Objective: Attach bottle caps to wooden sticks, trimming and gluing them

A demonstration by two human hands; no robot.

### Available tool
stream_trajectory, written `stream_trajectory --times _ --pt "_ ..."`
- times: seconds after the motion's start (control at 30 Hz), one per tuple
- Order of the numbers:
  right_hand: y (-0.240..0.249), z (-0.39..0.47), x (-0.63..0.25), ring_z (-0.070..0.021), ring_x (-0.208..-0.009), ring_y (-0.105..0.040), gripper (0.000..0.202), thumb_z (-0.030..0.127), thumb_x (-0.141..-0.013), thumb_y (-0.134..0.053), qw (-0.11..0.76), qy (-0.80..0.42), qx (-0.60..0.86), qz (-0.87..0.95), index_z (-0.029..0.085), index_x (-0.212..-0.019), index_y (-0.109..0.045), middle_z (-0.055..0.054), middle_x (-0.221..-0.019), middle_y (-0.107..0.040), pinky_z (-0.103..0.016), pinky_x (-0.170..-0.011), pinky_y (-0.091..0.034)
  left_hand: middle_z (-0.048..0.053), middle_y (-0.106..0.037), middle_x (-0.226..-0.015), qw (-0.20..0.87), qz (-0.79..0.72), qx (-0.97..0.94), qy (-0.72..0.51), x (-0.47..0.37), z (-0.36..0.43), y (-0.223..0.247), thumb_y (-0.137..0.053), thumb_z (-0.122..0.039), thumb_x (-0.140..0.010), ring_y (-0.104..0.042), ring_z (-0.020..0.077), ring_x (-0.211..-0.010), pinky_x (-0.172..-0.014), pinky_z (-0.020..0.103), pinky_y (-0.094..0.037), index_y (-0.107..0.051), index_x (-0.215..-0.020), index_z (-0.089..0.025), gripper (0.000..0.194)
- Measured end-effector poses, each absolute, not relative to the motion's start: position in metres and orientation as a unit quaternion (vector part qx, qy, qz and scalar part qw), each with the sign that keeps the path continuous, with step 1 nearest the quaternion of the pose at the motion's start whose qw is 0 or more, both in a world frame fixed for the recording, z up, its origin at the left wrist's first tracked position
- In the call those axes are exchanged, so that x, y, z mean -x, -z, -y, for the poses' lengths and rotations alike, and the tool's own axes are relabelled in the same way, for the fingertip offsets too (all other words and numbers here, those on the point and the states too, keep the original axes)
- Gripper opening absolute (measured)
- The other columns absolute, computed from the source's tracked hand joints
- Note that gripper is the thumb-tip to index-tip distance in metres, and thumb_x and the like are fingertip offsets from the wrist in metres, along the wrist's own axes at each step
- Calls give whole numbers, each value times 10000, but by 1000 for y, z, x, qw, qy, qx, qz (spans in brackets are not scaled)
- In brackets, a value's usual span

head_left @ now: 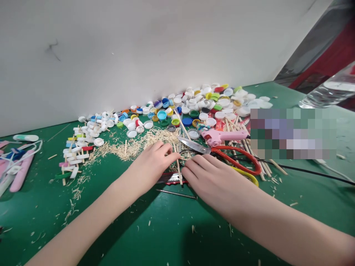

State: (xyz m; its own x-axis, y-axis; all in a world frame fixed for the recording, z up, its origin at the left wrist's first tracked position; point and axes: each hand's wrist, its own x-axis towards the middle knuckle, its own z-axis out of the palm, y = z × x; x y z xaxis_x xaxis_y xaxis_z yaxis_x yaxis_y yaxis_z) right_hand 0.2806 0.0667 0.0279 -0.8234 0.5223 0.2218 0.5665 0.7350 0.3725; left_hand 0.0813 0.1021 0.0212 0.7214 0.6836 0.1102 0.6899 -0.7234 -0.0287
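My left hand [155,164] is closed in a pinch, thumb and forefinger at a thin wooden stick [179,170] that stands nearly upright in view. My right hand [208,175] lies close on the other side of the stick, palm down, its fingers curled together; what they hold, if anything, is hidden. Just beyond it are scissors [198,145] with red-orange handles, blades partly apart. Below the stick lies a red-and-black tool with a toothed metal edge [172,178], partly covered by my hands. A thin metal rod [177,194] rests nearer to me.
Wood shavings [130,146] spread left of centre. Many bottle caps [161,115] are heaped along the white panel [133,55]. Caps threaded on sticks [77,151] stand at left. A pink glue gun [222,136] lies over loose sticks, its black cable [307,171] running right.
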Motion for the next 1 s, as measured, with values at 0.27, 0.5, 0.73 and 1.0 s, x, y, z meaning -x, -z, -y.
stream_trajectory --times 0.27,0.5,0.73,1.0 --pt "-31 -65 -281 -210 -769 -532 117 134 -806 -469 53 204 285 935 148 -808 -585 -54 -826 -596 -328 -693 -375 63 -575 -999 173 286 942 38 -82 -109 -26 -440 -89 -894 -508 205 -948 -800 353 -468 -567 -966 -165 165" --pt "-35 -63 -282 -182 -748 -533 127 101 -800 -479 49 140 285 947 148 -870 -573 -38 -811 -576 -309 -667 -378 72 -607 -1062 197 340 919 40 -37 -91 -36 -463 -27 -854 -502 242 -1113 -916 401 -442 -559 -1020 -162 234" --pt "-35 -58 -282 -151 -663 -506 129 117 -758 -531 64 106 278 953 154 -881 -541 -22 -785 -548 -291 -609 -365 78 -647 -1082 101 466 873 105 -10 -78 -45 -390 -248 -951 -626 191 -934 -762 327 -510 -437 -1274 -203 330" --pt "-42 -43 -276 -139 -618 -553 207 159 -715 -570 10 45 336 941 175 -911 -507 -30 -868 -562 -279 -500 -313 5 -661 -807 -81 531 824 180 -19 -62 -69 -404 -256 -934 -624 99 -600 -458 168 -473 -548 -1101 -249 220"
